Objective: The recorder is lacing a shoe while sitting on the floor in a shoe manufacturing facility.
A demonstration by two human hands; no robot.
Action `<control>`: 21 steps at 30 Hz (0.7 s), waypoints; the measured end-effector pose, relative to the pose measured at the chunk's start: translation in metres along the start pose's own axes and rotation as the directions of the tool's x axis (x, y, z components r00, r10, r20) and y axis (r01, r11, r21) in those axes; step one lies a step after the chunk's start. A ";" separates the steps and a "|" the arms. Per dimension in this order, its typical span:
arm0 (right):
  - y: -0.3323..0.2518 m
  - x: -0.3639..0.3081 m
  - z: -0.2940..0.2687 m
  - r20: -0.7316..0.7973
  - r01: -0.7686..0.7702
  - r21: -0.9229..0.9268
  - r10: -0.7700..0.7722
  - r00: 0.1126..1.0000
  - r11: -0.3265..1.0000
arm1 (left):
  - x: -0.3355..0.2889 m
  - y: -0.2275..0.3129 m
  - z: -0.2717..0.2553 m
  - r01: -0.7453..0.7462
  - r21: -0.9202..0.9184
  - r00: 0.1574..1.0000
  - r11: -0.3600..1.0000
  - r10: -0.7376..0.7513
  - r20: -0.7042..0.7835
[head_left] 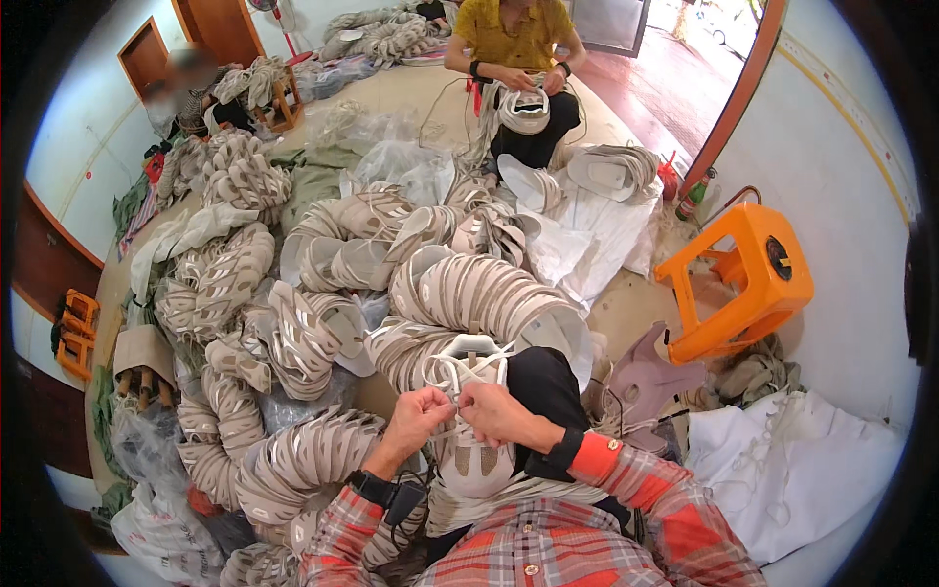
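A beige and white shoe upper [476,468] lies across my lap, its opening pointing away from me. White shoelace [468,368] crosses loosely over its upper part. My left hand [421,419] is closed in a pinch at the upper's left edge. Over the lacing area my right hand [495,411] is closed too, its fingertips close to those of the left. Both pinch the lace, though the thin piece between the fingertips is partly hidden. Beneath my hands is a stack of flat white pieces [460,514].
Curved rows of stacked shoe uppers [489,293] cover the floor ahead and to the left [303,465]. An orange stool [743,274] stands tipped at the right, above a white cloth [782,470]. Another person [518,59] sits opposite, holding an upper. Plastic bags [166,519] lie at the left.
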State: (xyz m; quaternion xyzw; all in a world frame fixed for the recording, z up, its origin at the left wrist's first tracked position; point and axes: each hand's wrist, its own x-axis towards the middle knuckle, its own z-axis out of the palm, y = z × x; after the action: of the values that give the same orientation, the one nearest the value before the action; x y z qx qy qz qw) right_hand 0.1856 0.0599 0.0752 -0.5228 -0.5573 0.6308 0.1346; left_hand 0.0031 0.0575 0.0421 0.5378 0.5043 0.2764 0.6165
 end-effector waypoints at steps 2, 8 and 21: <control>0.017 0.000 0.009 -0.072 0.030 -0.046 -0.033 0.997 0.998 | -0.001 0.001 0.003 -0.010 0.083 1.000 0.996 0.010 0.003; 0.002 -0.033 -0.023 -0.148 0.118 -0.893 -0.531 0.835 0.434 | -0.013 -0.007 0.004 -0.061 0.049 0.998 0.997 0.060 0.015; 0.000 -0.031 -0.083 -0.397 0.447 0.883 -0.282 0.874 0.143 | -0.014 0.030 0.030 -0.326 0.941 0.843 0.092 0.478 0.246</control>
State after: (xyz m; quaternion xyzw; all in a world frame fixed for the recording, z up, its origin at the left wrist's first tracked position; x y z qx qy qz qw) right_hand 0.2658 0.0833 0.1051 -0.2197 -0.1531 0.7458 0.6100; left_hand 0.0322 0.0413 0.0720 0.8965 0.4326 0.0940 0.0161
